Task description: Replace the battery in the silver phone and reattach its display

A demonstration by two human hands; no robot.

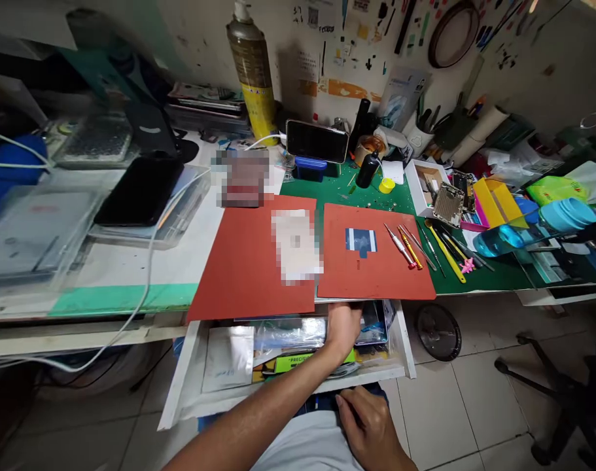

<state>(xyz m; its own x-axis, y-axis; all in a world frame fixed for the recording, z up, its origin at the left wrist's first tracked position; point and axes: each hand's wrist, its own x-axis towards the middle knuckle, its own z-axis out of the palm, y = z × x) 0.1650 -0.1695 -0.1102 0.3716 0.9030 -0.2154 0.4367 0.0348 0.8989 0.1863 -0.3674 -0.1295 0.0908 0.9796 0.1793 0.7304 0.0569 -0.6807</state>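
My left hand [344, 326] reaches into the open white drawer [408, 350]. Its fingers go in under the tabletop edge and are hidden, so what they touch does not show. Around it lie clear plastic bags [290, 332], a silvery pouch [229, 358] and a bright green package marked "PRECISI" [290, 362]. A tray with blue bits [373, 330] sits right beside the wrist. My right hand [369, 422] rests by my lap in front of the drawer, fingers curled in, with no object visible in it.
Two red mats [248, 261] lie above the drawer; the right one bears a small blue part [361, 241] and screwdrivers [400, 245]. A black phone [140, 190] with a white cable [148, 275] is at left. A spray can [253, 72] and blue bottle [523, 229] stand farther out.
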